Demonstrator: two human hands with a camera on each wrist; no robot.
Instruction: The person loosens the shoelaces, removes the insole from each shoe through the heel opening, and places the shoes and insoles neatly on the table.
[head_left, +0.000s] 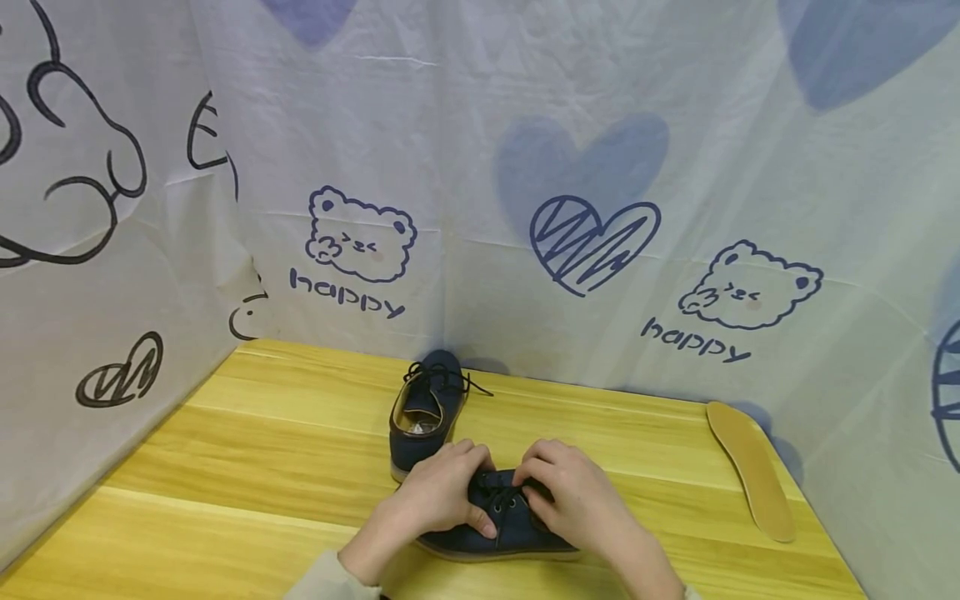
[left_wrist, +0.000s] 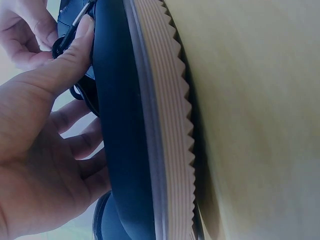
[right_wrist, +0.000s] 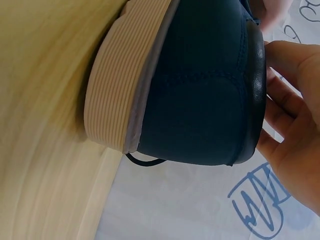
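Note:
A dark navy lace-up shoe (head_left: 517, 537) lies sideways before me on its sole, toe to the left. My left hand (head_left: 442, 492) holds its front part, thumb on the near side by the eyelets and fingers over the far side. In the left wrist view that thumb lies against the black shoelace (left_wrist: 58, 49) and its tip. My right hand (head_left: 577, 496) is at the shoe's opening, fingertips curled in and pinching at the lace. The right wrist view shows the heel (right_wrist: 200, 110) with the right fingers behind the padded collar (right_wrist: 256, 85).
A matching navy shoe (head_left: 412, 450) stands behind, toe away, its laces in a bow. A tan insole (head_left: 750, 475) lies at the right edge of the wooden table (head_left: 247, 467). White printed cloth (head_left: 465, 317) hangs at the back and sides.

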